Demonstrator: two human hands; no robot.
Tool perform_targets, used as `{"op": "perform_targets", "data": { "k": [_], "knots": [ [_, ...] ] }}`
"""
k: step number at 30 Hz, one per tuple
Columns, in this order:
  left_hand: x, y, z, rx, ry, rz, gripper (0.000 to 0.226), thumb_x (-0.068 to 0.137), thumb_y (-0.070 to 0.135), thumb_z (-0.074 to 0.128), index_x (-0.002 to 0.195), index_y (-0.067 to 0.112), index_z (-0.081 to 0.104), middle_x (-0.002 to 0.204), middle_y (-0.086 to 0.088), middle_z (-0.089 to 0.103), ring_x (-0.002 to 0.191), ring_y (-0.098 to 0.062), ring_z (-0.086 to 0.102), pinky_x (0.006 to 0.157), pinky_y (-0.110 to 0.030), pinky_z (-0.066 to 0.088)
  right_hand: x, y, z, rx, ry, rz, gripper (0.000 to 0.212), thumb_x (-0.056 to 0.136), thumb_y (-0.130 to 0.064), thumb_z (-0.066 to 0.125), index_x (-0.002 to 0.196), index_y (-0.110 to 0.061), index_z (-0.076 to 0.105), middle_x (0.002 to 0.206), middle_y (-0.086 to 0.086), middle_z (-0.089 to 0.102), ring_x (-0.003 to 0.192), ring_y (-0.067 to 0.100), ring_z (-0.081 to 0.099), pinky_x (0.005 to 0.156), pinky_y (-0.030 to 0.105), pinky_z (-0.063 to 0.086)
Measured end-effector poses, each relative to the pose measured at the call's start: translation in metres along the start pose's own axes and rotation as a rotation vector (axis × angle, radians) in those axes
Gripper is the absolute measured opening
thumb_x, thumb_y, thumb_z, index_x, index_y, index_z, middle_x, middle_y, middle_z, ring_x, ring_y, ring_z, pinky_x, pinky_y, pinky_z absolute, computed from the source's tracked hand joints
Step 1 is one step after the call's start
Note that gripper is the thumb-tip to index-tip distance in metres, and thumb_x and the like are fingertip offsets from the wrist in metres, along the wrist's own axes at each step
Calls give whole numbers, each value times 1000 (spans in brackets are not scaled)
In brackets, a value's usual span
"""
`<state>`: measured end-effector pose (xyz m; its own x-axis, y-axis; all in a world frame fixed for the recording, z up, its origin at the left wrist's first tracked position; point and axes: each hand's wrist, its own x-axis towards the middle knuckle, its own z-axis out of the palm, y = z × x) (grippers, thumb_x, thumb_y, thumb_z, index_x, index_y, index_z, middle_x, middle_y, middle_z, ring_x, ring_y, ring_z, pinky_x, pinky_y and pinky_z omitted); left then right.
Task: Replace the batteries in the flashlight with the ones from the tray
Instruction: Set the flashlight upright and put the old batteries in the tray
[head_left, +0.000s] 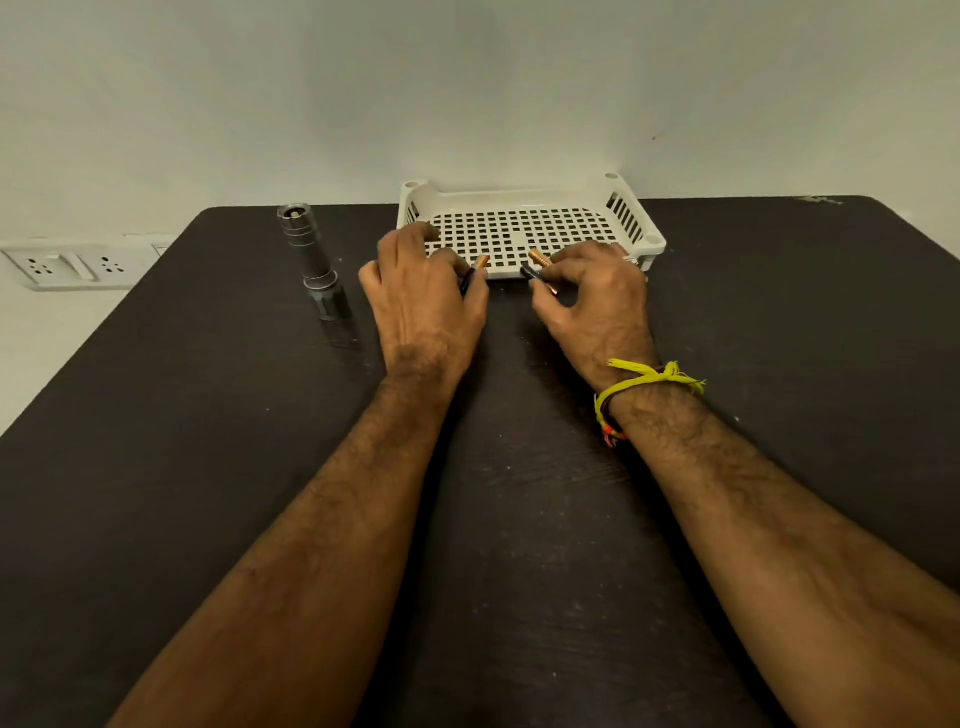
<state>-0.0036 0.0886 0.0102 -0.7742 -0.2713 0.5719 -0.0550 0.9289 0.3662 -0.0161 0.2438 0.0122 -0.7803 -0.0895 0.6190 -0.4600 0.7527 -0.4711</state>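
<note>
A white perforated tray (524, 205) stands at the far edge of the dark table (208, 467). Just in front of its near rim, my left hand (423, 296) pinches a black-and-copper battery (480, 264). My right hand (597, 301) grips two more batteries (540, 260), their copper ends poking out between the fingers. A grey metal flashlight (314, 262) stands upright to the left of my left hand, head down on the table, its open tail end up. The tray's grid floor shows nothing lying in it where I can see.
A white wall socket strip (72, 267) sits beyond the table's left edge. A pale wall rises right behind the tray. A yellow thread band wraps my right wrist (639, 387).
</note>
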Motion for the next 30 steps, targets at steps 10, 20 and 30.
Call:
{"op": "perform_targets", "data": {
  "k": [10,20,30],
  "knots": [
    [32,-3,25,-9,-12,-88,27,89,44,65,96,20,76,142,-4,50,137,-23,34,111,-43,22,34,18,24,-31,68,40,18,84,-15,70,90,0,78,98,16,73,98,33,64,91,33,42],
    [50,-3,39,24,-89,-159,31,89,47,63,98,21,77,141,-4,51,136,-22,36,112,-45,23,49,27,36,-106,-26,40,25,90,-21,64,101,-3,77,105,16,71,104,31,62,96,35,42],
    [49,-7,36,-72,-13,-180,41,97,36,53,131,14,58,146,-5,47,143,-22,29,115,-48,20,47,28,26,-29,154,190,35,89,-3,48,112,-10,73,116,10,67,116,29,57,99,38,45]
  ]
}}
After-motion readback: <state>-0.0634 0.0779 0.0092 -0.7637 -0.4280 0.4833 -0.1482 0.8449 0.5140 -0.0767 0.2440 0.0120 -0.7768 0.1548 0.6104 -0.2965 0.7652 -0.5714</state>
